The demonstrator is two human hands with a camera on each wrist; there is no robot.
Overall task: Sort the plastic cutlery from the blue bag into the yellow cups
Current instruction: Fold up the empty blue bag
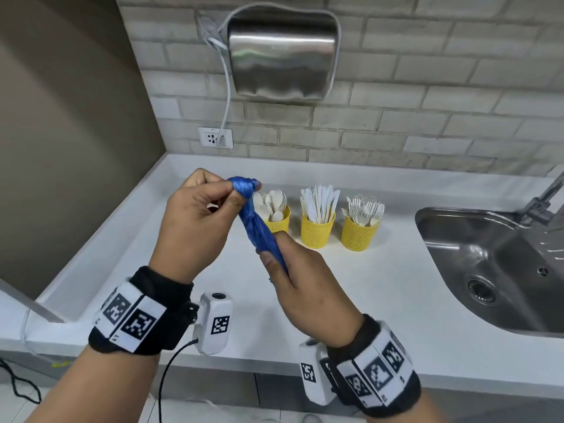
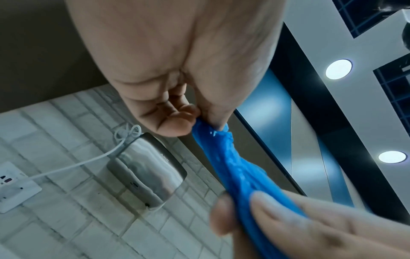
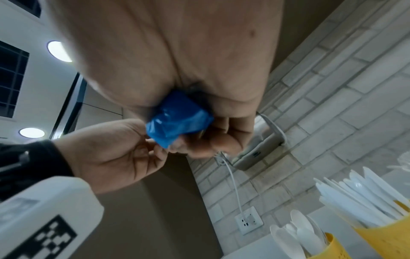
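Note:
The blue bag [image 1: 257, 225] is twisted into a thin rope and held in the air above the white counter [image 1: 366, 279]. My left hand [image 1: 198, 215] pinches its upper end between thumb and fingers. My right hand [image 1: 293, 279] grips its lower end, seen bunched in the palm as the blue bag [image 3: 177, 121]. In the left wrist view the blue bag [image 2: 239, 171] stretches between both hands. Behind stand three yellow cups: the left cup [image 1: 279, 222] with spoons, the middle cup [image 1: 317, 232] with knives, the right cup [image 1: 360, 235] with forks.
A steel sink [image 1: 494, 270] with a tap lies at the right of the counter. A metal hand dryer [image 1: 282, 53] hangs on the brick wall, its cable running to a socket [image 1: 215, 137]. A brown wall closes the left side.

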